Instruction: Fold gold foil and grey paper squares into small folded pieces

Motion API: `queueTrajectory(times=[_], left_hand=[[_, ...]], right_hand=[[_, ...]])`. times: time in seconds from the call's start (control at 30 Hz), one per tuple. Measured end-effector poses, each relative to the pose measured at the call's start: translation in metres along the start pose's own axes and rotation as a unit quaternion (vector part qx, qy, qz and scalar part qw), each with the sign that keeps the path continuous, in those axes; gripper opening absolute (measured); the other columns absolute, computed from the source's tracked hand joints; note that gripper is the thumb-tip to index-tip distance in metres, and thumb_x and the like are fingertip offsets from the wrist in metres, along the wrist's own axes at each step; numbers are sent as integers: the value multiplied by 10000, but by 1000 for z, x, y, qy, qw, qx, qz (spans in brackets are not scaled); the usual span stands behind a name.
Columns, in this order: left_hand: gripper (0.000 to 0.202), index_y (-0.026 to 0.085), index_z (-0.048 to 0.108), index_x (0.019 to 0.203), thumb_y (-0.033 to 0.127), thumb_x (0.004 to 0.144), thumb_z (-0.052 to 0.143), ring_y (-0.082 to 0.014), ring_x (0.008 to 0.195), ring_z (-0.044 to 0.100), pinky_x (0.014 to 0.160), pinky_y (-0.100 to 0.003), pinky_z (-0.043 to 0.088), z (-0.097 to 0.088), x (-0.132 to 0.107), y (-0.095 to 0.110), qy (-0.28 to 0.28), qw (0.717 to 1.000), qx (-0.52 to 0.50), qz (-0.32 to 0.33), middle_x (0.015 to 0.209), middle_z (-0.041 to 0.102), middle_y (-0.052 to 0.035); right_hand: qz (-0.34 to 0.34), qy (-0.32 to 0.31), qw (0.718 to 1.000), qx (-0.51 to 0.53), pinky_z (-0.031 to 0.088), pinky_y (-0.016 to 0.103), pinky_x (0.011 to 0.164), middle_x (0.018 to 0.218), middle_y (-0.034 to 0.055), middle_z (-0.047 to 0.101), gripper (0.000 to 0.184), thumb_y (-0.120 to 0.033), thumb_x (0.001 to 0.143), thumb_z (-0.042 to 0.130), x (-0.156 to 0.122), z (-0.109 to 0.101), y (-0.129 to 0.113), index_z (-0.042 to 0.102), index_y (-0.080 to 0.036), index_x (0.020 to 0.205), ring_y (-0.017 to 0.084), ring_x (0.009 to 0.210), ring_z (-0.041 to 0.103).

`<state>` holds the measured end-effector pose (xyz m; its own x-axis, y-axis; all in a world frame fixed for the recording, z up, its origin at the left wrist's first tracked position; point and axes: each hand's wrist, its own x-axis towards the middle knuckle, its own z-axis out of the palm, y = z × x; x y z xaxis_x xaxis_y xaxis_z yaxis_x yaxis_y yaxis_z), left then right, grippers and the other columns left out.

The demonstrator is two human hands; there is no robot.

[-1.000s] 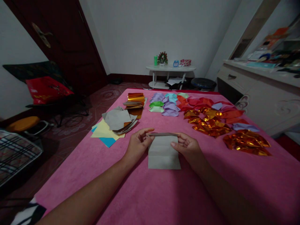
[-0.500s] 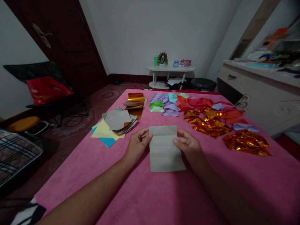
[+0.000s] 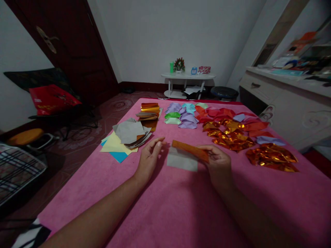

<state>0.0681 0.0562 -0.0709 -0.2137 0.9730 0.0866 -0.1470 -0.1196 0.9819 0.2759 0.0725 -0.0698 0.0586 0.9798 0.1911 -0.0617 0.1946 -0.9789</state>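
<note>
My right hand (image 3: pixel 216 161) is closed on the right end of a sheet of foil paper (image 3: pixel 182 161), grey on one face and orange-gold on the other. A strip along its far edge is folded over, so the orange side shows there. My left hand (image 3: pixel 153 151) is just left of the sheet, apart from it, fingers loosely spread and holding nothing. Beyond that hand lies a pile of grey-backed sheets (image 3: pixel 128 131) on yellow paper (image 3: pixel 113 143) and blue paper (image 3: pixel 119 157).
Pink cloth (image 3: pixel 155 213) covers the table. Folded gold foil pieces (image 3: pixel 232 139) lie at right, with red folded pieces (image 3: pixel 219 113) and purple ones (image 3: pixel 188 120) farther back. A stack of gold foil sheets (image 3: pixel 150 108) sits at the far left.
The sheet was held flat by both hands, grey side up. Now its far part is folded over, showing orange. My left hand has let go and moved slightly left.
</note>
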Motion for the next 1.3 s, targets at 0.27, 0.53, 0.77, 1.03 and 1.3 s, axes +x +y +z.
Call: queueTrajectory(times=[0.27, 0.53, 0.77, 1.03, 1.3], left_hand=[[475, 100, 713, 844, 510, 886, 475, -130, 658, 584, 636, -242, 435, -1, -3, -2, -92, 995, 1, -32, 723, 666, -82], [425, 144, 683, 1044, 395, 704, 739, -153, 751, 626, 697, -257, 481, 4, -4, 4, -103, 994, -9, -40, 870, 690, -69], [377, 130, 704, 953, 244, 607, 801, -139, 665, 637, 618, -245, 507, 6, -4, 3, -90, 993, -50, -59, 856, 711, -78], [414, 131, 698, 1002, 223, 611, 799, -147, 687, 646, 631, -256, 518, 4, -1, 1, -35, 996, -70, -43, 852, 718, -76], [259, 137, 747, 874, 219, 631, 782, -151, 738, 635, 661, -249, 507, 2, -1, 0, -35, 999, -17, -12, 877, 710, -81]], right_hand=[[-171, 0, 983, -62, 304, 422, 1100, 1353, 4, 511, 248, -102, 764, 560, -1, 0, -8, 691, -232, 598, 232, 1254, 467], [-164, -59, 983, -50, 362, 446, 1070, 1438, -62, 411, 223, -202, 769, 636, -2, 4, -6, 711, -255, 566, 260, 1316, 393], [-131, -98, 985, -53, 397, 416, 1041, 1429, -9, 416, 189, -157, 755, 600, -1, 3, 3, 748, -255, 689, 249, 1281, 439], [38, 21, 999, -31, 523, 345, 796, 1070, 81, 677, 233, -257, 762, 641, 1, -5, 2, 700, -203, 981, 210, 938, 650], [58, -81, 995, 20, 523, 312, 816, 1010, 57, 718, 260, -272, 762, 664, -4, 4, -3, 702, -215, 1013, 195, 906, 667]])
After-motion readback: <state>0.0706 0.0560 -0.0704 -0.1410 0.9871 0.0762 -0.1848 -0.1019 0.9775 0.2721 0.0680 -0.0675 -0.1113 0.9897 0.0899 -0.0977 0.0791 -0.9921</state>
